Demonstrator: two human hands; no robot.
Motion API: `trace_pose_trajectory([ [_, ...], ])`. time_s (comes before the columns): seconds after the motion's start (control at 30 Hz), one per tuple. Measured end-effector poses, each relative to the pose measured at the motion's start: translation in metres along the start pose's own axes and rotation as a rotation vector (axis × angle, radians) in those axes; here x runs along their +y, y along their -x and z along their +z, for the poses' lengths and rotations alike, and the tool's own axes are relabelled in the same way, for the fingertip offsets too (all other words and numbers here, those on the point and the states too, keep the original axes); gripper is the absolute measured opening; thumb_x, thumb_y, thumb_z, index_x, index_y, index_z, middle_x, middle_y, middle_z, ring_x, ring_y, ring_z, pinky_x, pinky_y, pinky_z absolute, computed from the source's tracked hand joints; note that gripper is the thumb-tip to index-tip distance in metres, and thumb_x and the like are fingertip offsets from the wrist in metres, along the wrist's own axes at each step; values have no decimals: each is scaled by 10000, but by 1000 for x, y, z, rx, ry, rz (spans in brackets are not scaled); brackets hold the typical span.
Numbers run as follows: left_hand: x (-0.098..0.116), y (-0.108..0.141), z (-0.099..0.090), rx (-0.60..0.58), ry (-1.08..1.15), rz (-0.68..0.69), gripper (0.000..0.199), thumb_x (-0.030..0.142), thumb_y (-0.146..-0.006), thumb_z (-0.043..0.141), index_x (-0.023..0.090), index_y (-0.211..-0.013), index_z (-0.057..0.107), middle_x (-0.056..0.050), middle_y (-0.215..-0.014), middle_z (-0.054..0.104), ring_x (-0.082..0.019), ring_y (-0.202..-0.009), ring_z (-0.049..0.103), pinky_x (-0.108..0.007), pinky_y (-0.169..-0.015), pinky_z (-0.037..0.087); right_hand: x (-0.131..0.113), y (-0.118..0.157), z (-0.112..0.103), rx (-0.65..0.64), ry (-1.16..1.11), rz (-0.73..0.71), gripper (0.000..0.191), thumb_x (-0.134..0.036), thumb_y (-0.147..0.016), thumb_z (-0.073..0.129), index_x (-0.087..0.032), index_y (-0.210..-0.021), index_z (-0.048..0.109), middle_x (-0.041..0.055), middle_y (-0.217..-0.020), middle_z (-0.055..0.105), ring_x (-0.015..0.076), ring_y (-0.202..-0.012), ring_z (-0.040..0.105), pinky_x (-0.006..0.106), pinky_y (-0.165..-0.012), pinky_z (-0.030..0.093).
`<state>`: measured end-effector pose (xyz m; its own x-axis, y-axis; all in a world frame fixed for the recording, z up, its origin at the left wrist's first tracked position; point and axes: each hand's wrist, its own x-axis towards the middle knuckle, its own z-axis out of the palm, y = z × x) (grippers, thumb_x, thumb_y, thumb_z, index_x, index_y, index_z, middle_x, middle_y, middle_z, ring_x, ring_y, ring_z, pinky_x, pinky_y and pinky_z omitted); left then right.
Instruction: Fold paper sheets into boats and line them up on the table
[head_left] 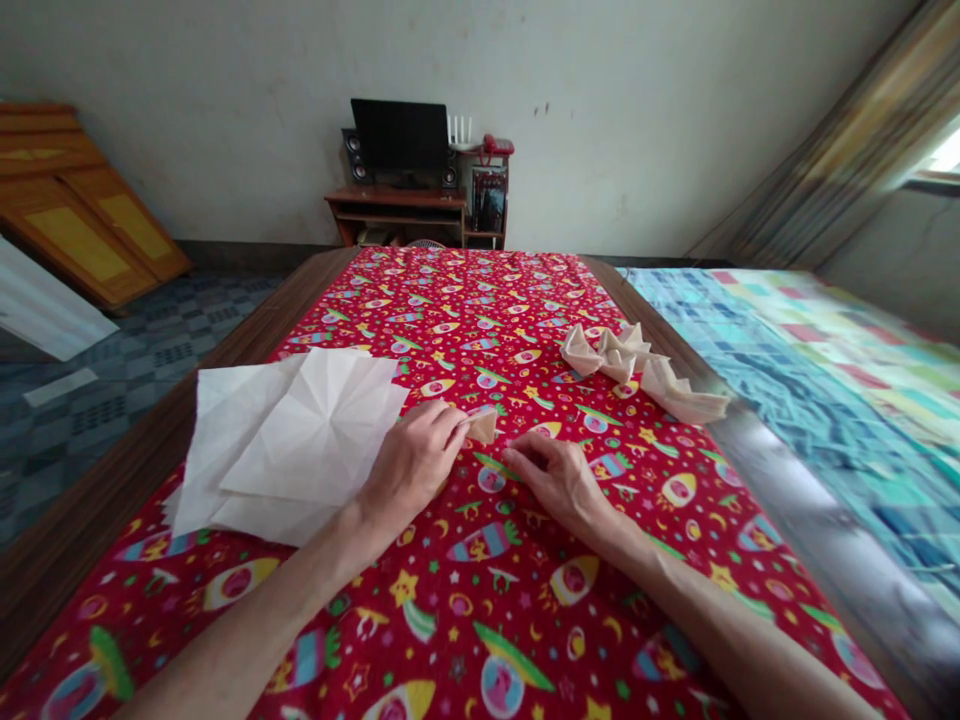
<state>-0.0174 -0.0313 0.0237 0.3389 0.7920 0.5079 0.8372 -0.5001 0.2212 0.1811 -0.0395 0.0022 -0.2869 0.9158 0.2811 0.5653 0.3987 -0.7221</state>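
Note:
My left hand [424,445] pinches a small folded piece of cream paper [484,426] between thumb and fingers. Part of that paper is hidden behind the fingertips. Just to its right, my right hand [559,475] hovers low over the cloth, fingers curled and thumb tip against them, apart from the paper. I see nothing in it. Left of my left hand lies a loose stack of white paper sheets [315,425], the top one creased in lines that fan out from its middle. Several folded paper shapes with pointed tips [622,355] stand at the right side.
A red cloth printed with rockets and stars [480,600] covers the table, whose dark wooden edge [247,340] shows at left. Beyond it stands a desk [401,205] with a monitor [401,140] and red telephone [497,147]. A bed with patchwork cover [810,350] adjoins at right.

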Motion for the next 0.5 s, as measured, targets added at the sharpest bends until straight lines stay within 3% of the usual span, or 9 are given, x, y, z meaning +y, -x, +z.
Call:
trace_pose_trajectory([
  [0.1, 10, -2, -12, -109, -183, 128, 146, 144, -896, 467, 172, -796, 569, -48, -820, 576, -201, -794, 545, -315, -715, 425, -5, -2, -7, 141, 41, -142, 159, -324, -879, 557, -186, -944, 603, 38, -853, 651, 148, -762, 588, 244, -679, 445],
  [0.17, 18, -2, -12, -174, -223, 194, 136, 126, -891, 459, 170, -828, 570, -57, -854, 577, -217, -814, 539, -343, -735, 423, -6, -4, -7, 118, 146, -256, 184, -297, -885, 551, -184, -1023, 594, 69, -951, 631, 171, -864, 574, 267, -739, 445],
  [0.33, 19, 3, 5, -209, -148, 184, 92, 153, -894, 484, 177, -852, 562, -35, -858, 588, -211, -819, 540, -341, -729, 422, 7, -5, -1, 26, 411, -371, 167, -215, -910, 483, -193, -859, 642, 49, -817, 600, 154, -733, 528, 250, -627, 402],
  [0.5, 4, 8, 18, -204, -29, 171, 87, 168, -893, 513, 186, -848, 585, -9, -836, 597, -186, -822, 544, -319, -748, 429, 18, -3, 2, 12, 410, -354, 161, -193, -894, 510, -184, -837, 660, 40, -787, 605, 138, -697, 524, 230, -609, 391],
])
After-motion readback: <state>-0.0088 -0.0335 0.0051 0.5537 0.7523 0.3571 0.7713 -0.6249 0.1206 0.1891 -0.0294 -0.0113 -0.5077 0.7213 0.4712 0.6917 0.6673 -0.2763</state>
